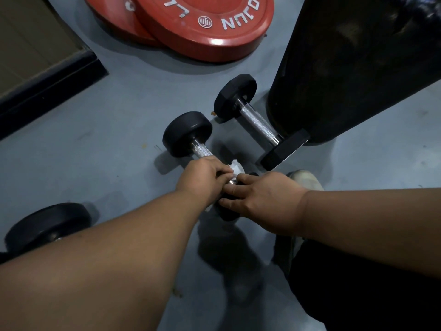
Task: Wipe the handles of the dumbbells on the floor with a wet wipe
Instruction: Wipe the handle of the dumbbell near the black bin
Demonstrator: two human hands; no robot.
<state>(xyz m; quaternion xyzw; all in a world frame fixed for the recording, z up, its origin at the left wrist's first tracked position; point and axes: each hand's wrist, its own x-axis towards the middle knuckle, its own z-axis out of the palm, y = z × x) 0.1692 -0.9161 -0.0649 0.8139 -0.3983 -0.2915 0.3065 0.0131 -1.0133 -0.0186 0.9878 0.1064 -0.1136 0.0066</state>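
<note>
step: wiping mid-floor dumbbell (188,137) handle | left hand (202,175) grips wipe (236,167) | right hand (260,199) steadies its near head, fingers straight | next: hex dumbbell (257,123)

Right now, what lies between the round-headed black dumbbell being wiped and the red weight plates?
In the head view, only bare grey floor lies between the round-headed black dumbbell and the red weight plates.

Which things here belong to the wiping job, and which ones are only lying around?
Belonging to the job:
- wet wipe, gripped by the left hand around the handle
- round-headed dumbbell, steadied by the right hand
- hex dumbbell
- third dumbbell, partly hidden behind the left arm

Only lying around:
- red weight plates
- black punching bag
</note>
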